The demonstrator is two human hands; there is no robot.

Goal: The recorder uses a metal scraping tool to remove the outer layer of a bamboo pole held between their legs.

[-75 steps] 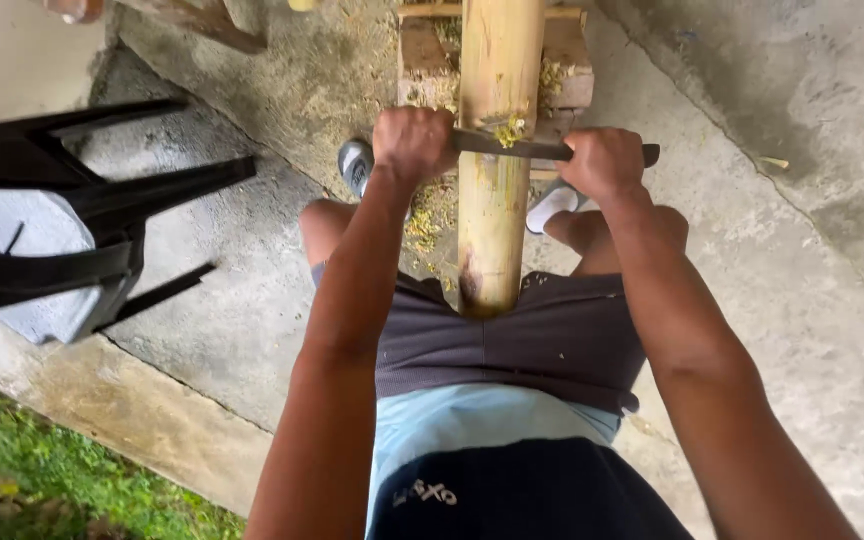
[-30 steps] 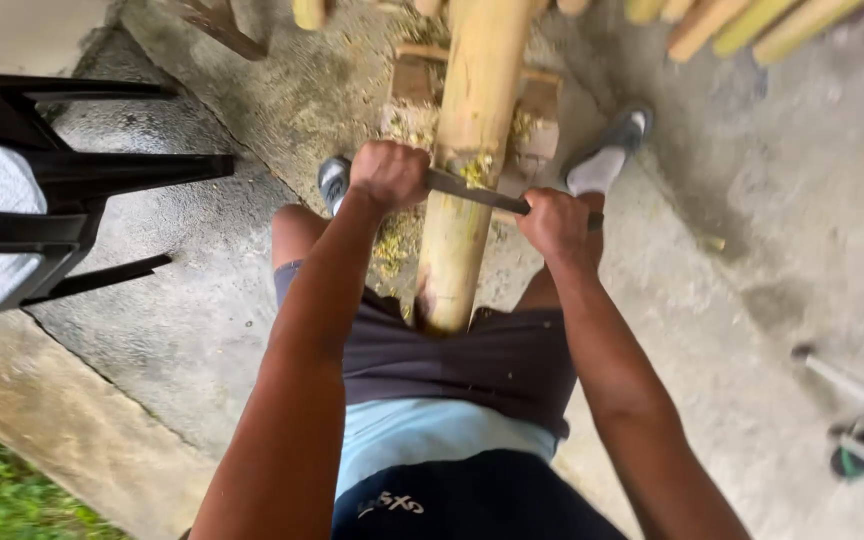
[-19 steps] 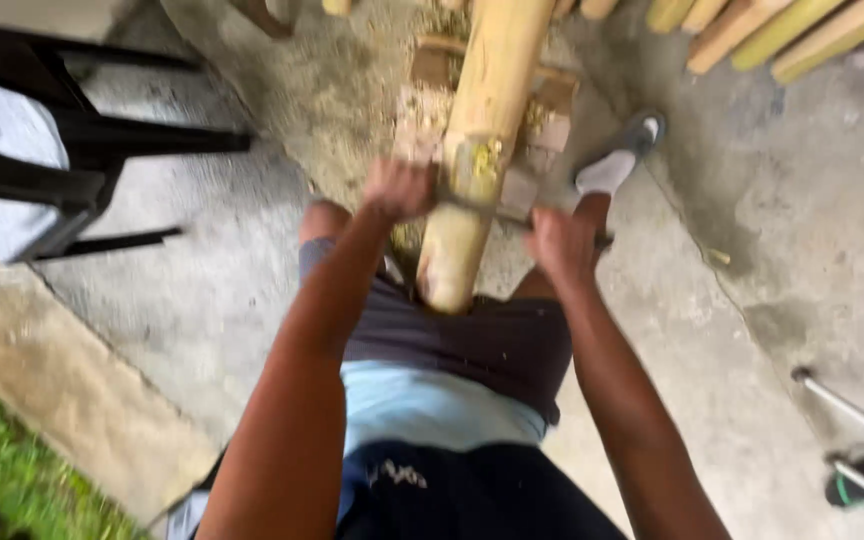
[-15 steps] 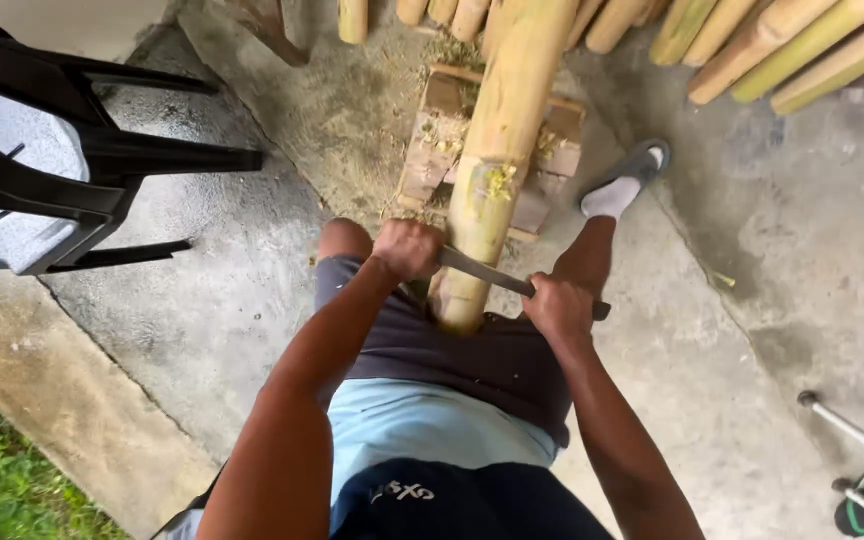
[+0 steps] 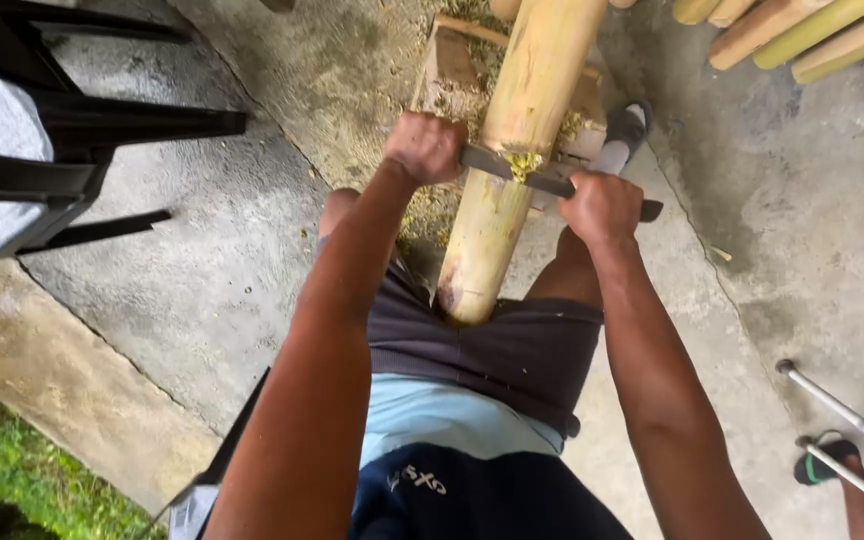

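Observation:
A thick yellowish bamboo pole [image 5: 517, 140] runs from between my knees up to a wooden block [image 5: 452, 65] on the concrete. Across the pole lies a dark flat blade [image 5: 517, 172] with green shavings piled on it. My left hand [image 5: 424, 146] grips the blade's left end. My right hand [image 5: 602, 205] grips its right end, and the blade's tip sticks out past my fist. I am seated, the pole's cut end resting against my dark shorts [image 5: 497, 345].
A black plastic chair [image 5: 62, 130] stands at the left. More bamboo poles [image 5: 792, 30] lie at the top right. Metal crutch legs [image 5: 837, 420] and another person's sandalled feet [image 5: 822, 465] are at the lower right. Grass [image 5: 22, 480] borders the concrete slab at the lower left.
Both hands and the blade have slid back up the pole, away from my body, after being drawn down close to my lap. The view has tilted a little.

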